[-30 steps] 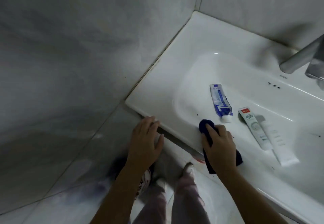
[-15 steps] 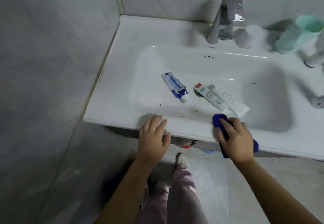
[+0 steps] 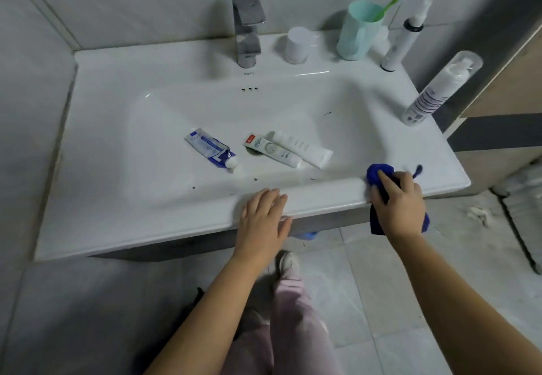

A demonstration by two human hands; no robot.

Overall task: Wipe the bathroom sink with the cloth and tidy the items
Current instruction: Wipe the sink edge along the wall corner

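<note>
One blue cloth [image 3: 377, 173] lies bunched on the front rim of the white sink [image 3: 117, 207], toward its right corner, with its lower part hanging over the edge. The right hand [image 3: 400, 207] grips it, fingers curled over the fabric and pressing it against the rim. The left hand [image 3: 262, 219] rests flat on the same rim nearer the middle, fingers straight and together, holding nothing.

Three tubes lie in the basin. A blue-and-white tube [image 3: 209, 150] lies to the left, its white cap pointing toward the front rim. A green-and-white tube [image 3: 272, 150] with a small red label at its crimped end lies touching a plain white tube [image 3: 303, 149] that bears a line of grey print. None of the writing can be read.

A small maker's mark [image 3: 249, 73], too blurred to read, sits below the chrome faucet [image 3: 246, 20]. On the sink's back ledge stand a white cup [image 3: 297, 44], a mint cup [image 3: 359, 31] holding a green toothbrush [image 3: 393, 0], and a slim bottle [image 3: 403, 40]. A pump bottle [image 3: 440, 90] with a clear cap and dark stripes stands on the right ledge.
</note>
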